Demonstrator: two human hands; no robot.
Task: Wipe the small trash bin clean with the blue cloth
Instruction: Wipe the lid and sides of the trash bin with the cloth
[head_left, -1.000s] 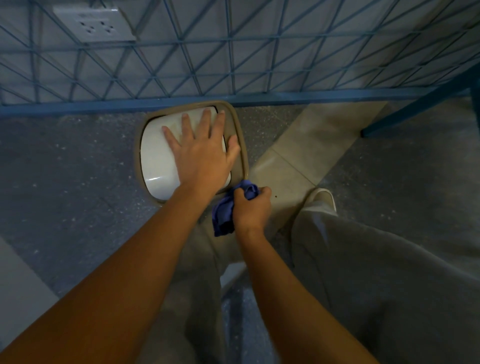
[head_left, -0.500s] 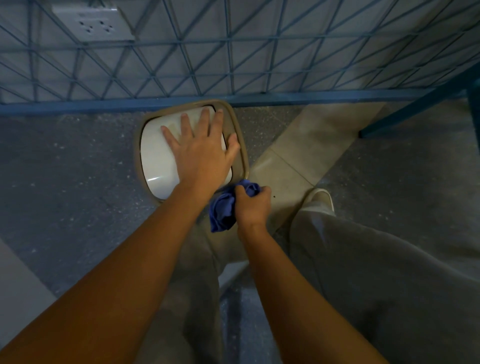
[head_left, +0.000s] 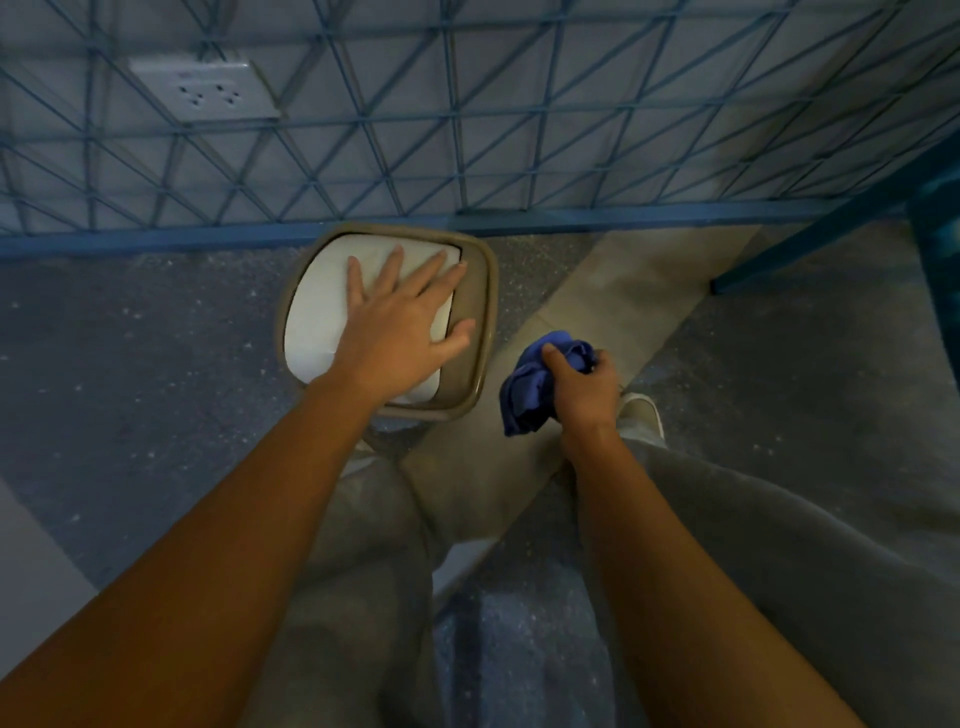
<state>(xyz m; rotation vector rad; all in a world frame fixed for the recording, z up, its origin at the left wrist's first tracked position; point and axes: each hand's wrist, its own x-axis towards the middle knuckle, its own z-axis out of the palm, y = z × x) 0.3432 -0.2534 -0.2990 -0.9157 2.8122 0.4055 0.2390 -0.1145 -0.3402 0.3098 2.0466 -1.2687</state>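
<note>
The right hand (head_left: 584, 392) is closed around the bunched blue cloth (head_left: 535, 389) at centre right of the frame, clear of the small trash bin (head_left: 480, 322). The left hand (head_left: 400, 327) lies flat and spread on the bin's white lid (head_left: 317, 322), gripping nothing. The bin stands at upper centre against a blue wire grid (head_left: 519, 130). A wall socket (head_left: 205, 93) sits at upper left, a shoe (head_left: 641, 413) just below the cloth.

Blue cloth (head_left: 530, 395), tan-rimmed white bin (head_left: 480, 332)
</note>
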